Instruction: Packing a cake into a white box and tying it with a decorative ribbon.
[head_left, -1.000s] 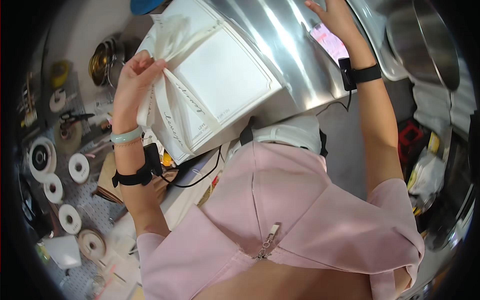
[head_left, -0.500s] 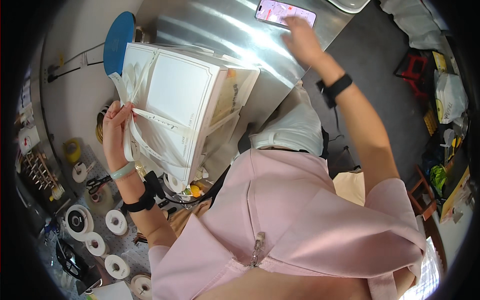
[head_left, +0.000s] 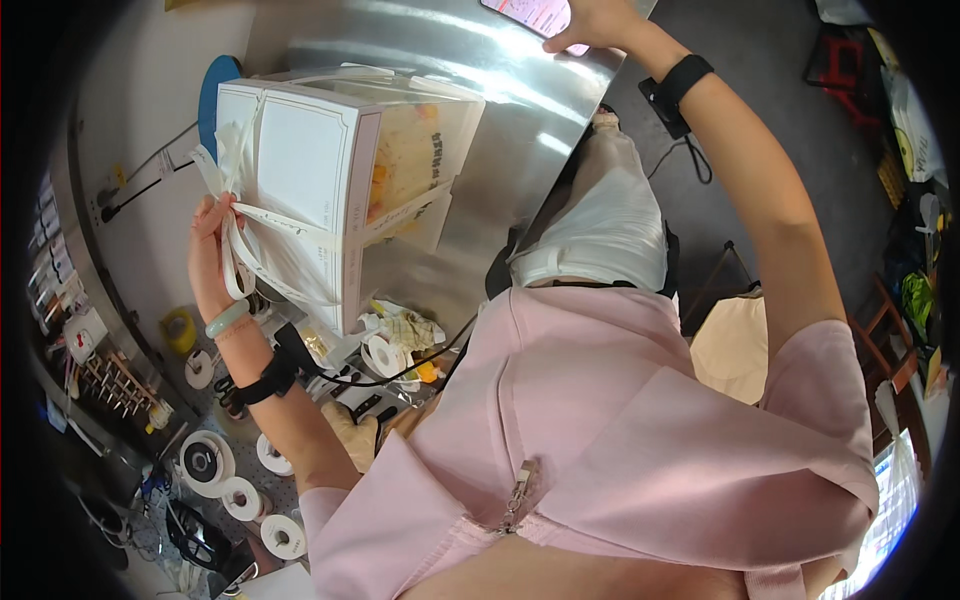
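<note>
A tall white cake box (head_left: pixel 305 165) with a clear side window stands on the metal table (head_left: pixel 455 270). Through its window a pale yellow cake (head_left: pixel 405 165) with dark lettering shows. White printed ribbon (head_left: pixel 290 222) crosses the box and gathers in a bow at its left edge. My left hand (head_left: pixel 208 250) pinches this ribbon just below the bow. At the top of the view, my right hand (head_left: pixel 605 22) has its thumb along the edge of a smartphone (head_left: pixel 528 14) with a lit pink screen. Its other fingers are partly cut off by the frame.
A blue round disc (head_left: pixel 215 95) stands behind the box. Ribbon spools (head_left: pixel 205 463), yellow tape (head_left: pixel 178 330) and a black cable (head_left: pixel 400 378) lie at lower left. A brown paper bag (head_left: pixel 730 345) stands right of my body; bags and a red stool (head_left: pixel 840 70) line the far right.
My right hand has gone from hovering over the phone's screen to its edge. The view has shifted, and the box now shows more of its window side. My left hand keeps the ribbon.
</note>
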